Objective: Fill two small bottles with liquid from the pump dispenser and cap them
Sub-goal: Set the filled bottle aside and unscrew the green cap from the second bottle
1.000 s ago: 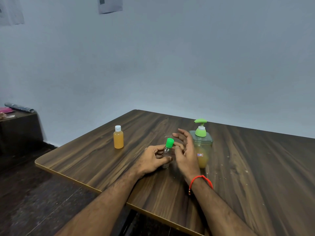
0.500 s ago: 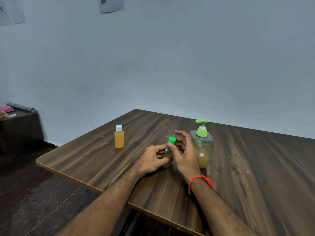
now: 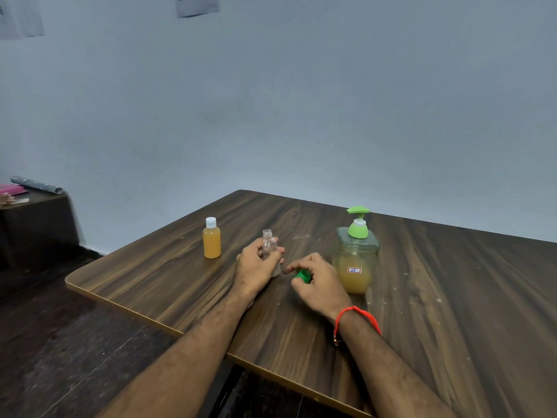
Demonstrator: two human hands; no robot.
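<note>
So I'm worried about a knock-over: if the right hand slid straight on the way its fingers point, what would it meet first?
Probably the clear bottle gripped by the left hand; the right hand, holding the green cap, points left toward it. Depth is unclear.

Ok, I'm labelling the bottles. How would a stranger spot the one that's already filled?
On the wooden table, look toward its left corner, left of both hands. The filled bottle stands there alone, upright. Unlike the clear uncapped bottle in the left hand, it holds orange liquid under a white cap.

Single head view, looking forward and down across table [image 3: 452,297] toward wall; hands near.
</note>
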